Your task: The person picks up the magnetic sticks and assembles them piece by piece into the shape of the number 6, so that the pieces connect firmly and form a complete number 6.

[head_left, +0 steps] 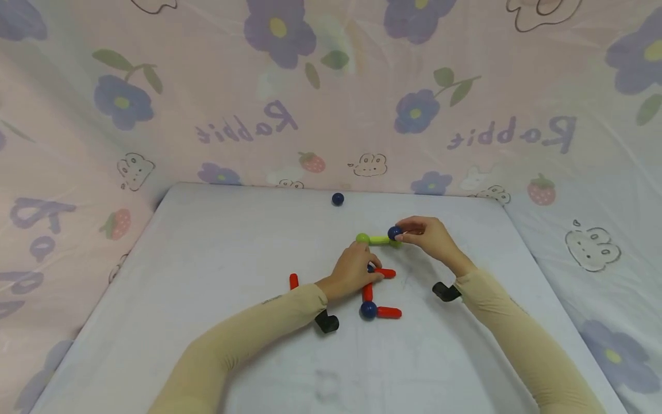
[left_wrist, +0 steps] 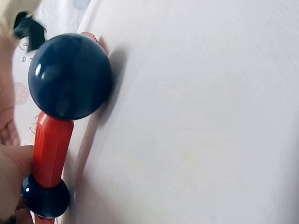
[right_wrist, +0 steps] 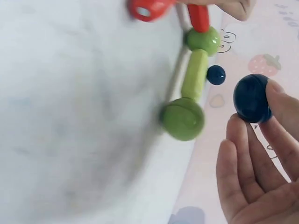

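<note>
The white table [head_left: 233, 230] bears all the loose and joined pieces, with a patterned curtain [head_left: 341, 126] standing along its far side and flanks. The right hand [head_left: 426, 233] has its thumb and fingertips clamped on 1 blue ball [head_left: 395, 233]. In the right wrist view this ball is raised off the table, apart from the near green ball [right_wrist: 183, 119].

A yellow-green rod [head_left: 379, 240] joins that green ball to a second green ball [head_left: 362, 237], which sits just beyond the left hand [head_left: 353, 270]. From the second green ball a short red rod [right_wrist: 198, 17] runs toward the left hand.

The left hand has its thumb and fingers closed about the middle blue ball [head_left: 370, 268], which the fingers partly cover. From there 1 side rod [head_left: 386, 273], red, points to the right, and 1 red linking rod [head_left: 368, 292] runs to the lower blue ball [head_left: 368, 310]. A red end rod [head_left: 389, 312] sticks out to the right of this ball, its far tip free.

1 lone red rod [head_left: 293, 281] lies left of the joined pieces, partly hidden by the left sleeve [head_left: 258, 322]. The far blue ball [head_left: 338, 199] rests alone near the table's back edge.
</note>
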### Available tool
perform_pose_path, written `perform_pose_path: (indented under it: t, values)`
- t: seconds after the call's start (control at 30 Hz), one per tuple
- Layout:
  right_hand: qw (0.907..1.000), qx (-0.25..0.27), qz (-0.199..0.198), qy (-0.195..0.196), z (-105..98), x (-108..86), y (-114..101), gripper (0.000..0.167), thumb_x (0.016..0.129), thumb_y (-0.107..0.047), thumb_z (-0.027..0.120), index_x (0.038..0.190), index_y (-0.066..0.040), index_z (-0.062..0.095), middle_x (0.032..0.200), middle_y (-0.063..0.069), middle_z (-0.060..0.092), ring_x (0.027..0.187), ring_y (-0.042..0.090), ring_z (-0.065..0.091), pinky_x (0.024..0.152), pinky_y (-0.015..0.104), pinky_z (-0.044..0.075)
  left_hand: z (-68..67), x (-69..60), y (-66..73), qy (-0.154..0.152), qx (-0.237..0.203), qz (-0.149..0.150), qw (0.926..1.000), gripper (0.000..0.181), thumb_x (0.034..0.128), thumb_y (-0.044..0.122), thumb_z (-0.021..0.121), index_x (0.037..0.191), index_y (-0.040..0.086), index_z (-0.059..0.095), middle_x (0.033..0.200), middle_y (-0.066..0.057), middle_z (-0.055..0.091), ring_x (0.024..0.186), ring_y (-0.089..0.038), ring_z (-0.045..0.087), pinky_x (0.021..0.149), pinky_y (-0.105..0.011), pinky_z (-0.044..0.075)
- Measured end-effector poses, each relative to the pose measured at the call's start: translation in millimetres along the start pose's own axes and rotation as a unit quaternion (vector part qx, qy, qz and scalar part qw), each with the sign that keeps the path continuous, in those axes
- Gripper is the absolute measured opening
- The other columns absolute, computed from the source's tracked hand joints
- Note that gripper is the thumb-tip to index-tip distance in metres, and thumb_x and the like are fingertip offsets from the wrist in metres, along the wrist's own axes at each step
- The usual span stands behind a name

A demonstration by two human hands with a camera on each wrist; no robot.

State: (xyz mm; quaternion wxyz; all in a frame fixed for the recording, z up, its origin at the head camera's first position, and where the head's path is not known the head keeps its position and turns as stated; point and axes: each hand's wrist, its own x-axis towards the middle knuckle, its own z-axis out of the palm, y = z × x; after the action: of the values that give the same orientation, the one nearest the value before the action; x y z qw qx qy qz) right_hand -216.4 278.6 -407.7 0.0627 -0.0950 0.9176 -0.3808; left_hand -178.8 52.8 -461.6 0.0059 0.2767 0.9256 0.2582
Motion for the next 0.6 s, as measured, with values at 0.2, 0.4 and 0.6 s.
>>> perform_pose_path:
  t: [0.2,0.4,0.6]
  values:
    - [0.9994,0.009,0.025,-0.024,6.1,-26.7,22.0,0.042,0.088,-0.033,0.075,0.124,-0.012,0.067,0.118,0.013,0.072,0.106,0.027,0.069,0.089,0.039,0.057,1.0,-1.4,0.3,-0.008,-0.010,-0.016,0.9998,0.023,0.0848,0.037,0.078,0.100,0.020,0.079,0.090,0.001,0.052,0.084,-0.012,0.042,0.066,-0.018,0.030]
    - [0.9985,0.021,0.022,-0.046,14.2,-43.2,35.9,0.044,0.087,-0.031,0.076,0.123,-0.008,0.067,0.117,0.015,0.072,0.102,0.024,0.070,0.082,0.028,0.056,3.2,-3.2,-3.2,0.009,-0.021,-0.002,0.9997,0.023,0.0854,0.038,0.077,0.101,0.020,0.078,0.091,0.002,0.053,0.085,-0.011,0.043,0.068,-0.017,0.030]
    - [0.9978,0.035,0.011,-0.055,20.2,-51.3,39.3,0.041,0.086,-0.025,0.077,0.121,-0.005,0.067,0.113,0.018,0.073,0.095,0.019,0.070,0.074,0.022,0.054,5.9,-4.7,-5.3,0.013,-0.029,0.004,0.9995,0.024,0.0862,0.038,0.076,0.102,0.020,0.077,0.092,0.002,0.054,0.087,-0.011,0.044,0.069,-0.017,0.031]
